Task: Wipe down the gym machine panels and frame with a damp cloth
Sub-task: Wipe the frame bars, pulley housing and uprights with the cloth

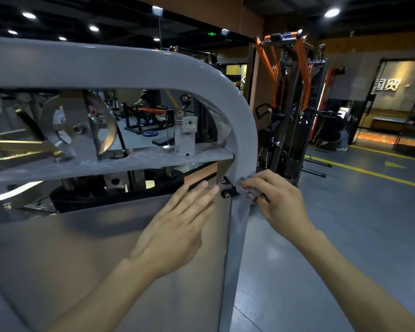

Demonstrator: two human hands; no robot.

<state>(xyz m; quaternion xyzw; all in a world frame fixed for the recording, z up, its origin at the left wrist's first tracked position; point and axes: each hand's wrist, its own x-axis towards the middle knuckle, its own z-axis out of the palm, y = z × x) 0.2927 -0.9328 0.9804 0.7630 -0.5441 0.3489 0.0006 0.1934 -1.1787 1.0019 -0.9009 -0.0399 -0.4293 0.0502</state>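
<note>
The right hand (277,200) curls its fingers round a small grey cloth (246,190), bunched and pressed against the grey frame (246,142) where the curved tube runs down into the upright post. Its forearm reaches in from 5 o'clock. Just beside the cloth, at its 9 o'clock, a black bracket (228,188) with bolts sticks out of the post. The left hand (177,226) lies flat on the smooth grey panel (86,248), fingers straight and together, their tips pointing towards 1 o'clock and nearly touching the bracket; it holds nothing. Behind the frame opening, a metal pulley (79,125) sits at 10 o'clock. An orange-and-black machine (290,97) stands well apart at 1 o'clock on the grey floor (357,212).
</note>
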